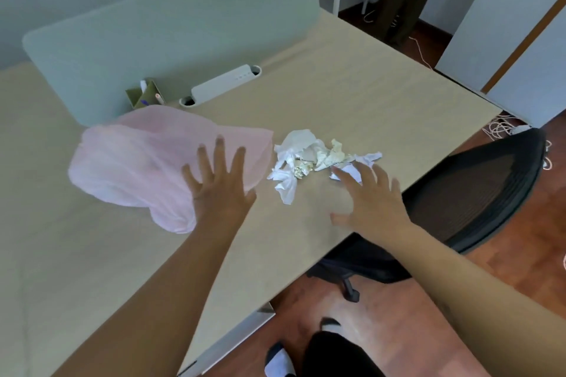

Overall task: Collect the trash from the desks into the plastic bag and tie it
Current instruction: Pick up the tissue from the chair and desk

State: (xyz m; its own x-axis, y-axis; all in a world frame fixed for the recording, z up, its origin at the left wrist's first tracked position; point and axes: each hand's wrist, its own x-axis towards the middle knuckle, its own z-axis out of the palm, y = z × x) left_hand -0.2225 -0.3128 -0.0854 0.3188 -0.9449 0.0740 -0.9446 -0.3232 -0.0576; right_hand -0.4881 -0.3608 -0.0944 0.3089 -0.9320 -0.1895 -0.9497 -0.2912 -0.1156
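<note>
- Pale wood desk (pixel 337 86) fills the view, backed by a grey-green divider (pixel 171 40). A white power strip (pixel 223 84) and a small olive box (pixel 147 95) of pens sit at the divider's foot.
- Beyond the desk's right edge is a reddish wood floor (pixel 505 269), a black mesh chair (pixel 468 190) pushed close, and loose white cord (pixel 499 128) on the floor behind it.
- The pink bag (pixel 137 162) lies crumpled and puffed on the desk, left of centre. It is blurred, and I cannot tell which way its mouth faces.
- The trash (pixel 309 159), crumpled white paper and yellowish scraps, sits just beside the bag's right edge. The pile is strung out left to right.
- The left hand (pixel 219 187) is spread flat with straight fingers over the bag's near right corner. It grasps nothing, and whether it presses the plastic or hovers above it is unclear.
- The right hand (pixel 370 196) is also wide open and empty, palm down, its fingertips at the pile's near right end.
- The trash lies between the two hands, ahead and left of the right hand, which is the nearer one. The bag is on the pile's far side from that hand.
- My judgement is that a leftward sweep along the pile's length would drive it toward the bag. The bag's mouth must first be found and held open.
- Collection looks barely begun here, and tying is not yet near.
</note>
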